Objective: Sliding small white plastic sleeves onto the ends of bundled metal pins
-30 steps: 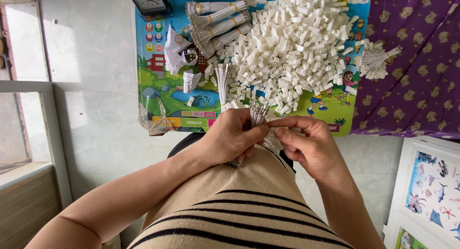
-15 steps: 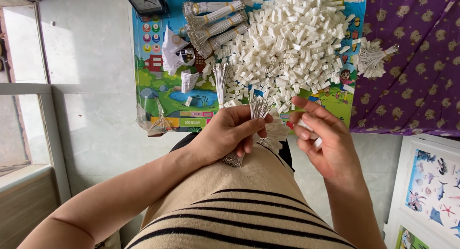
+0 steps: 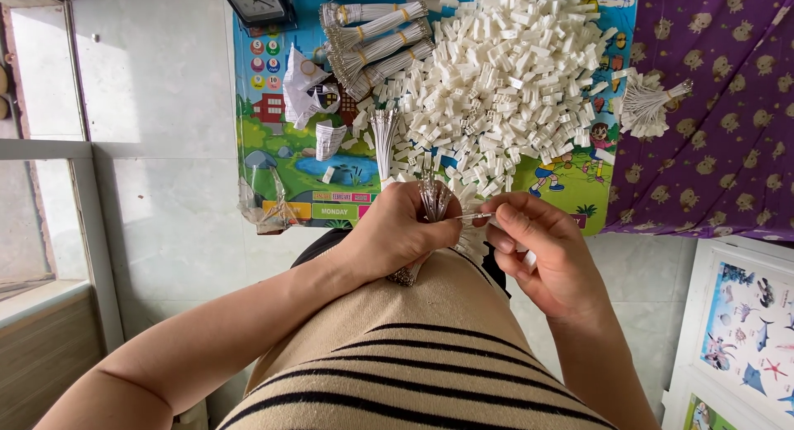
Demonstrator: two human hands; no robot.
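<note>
White plastic connector housings (image 3: 504, 74) lie heaped within reach; left hand (image 3: 397, 231) fists a wire bundle (image 3: 433, 200) upright — right hand (image 3: 538, 248) pinches one wire (image 3: 473, 217) clear for separation.

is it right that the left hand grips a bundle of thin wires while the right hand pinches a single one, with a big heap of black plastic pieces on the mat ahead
Not quite: the heap of plastic pieces is white, not black, as the head view shows. The rest stands: the left hand grips a bundle of thin wires and the right hand pinches a single wire, with the heap on the colourful mat ahead.
</note>
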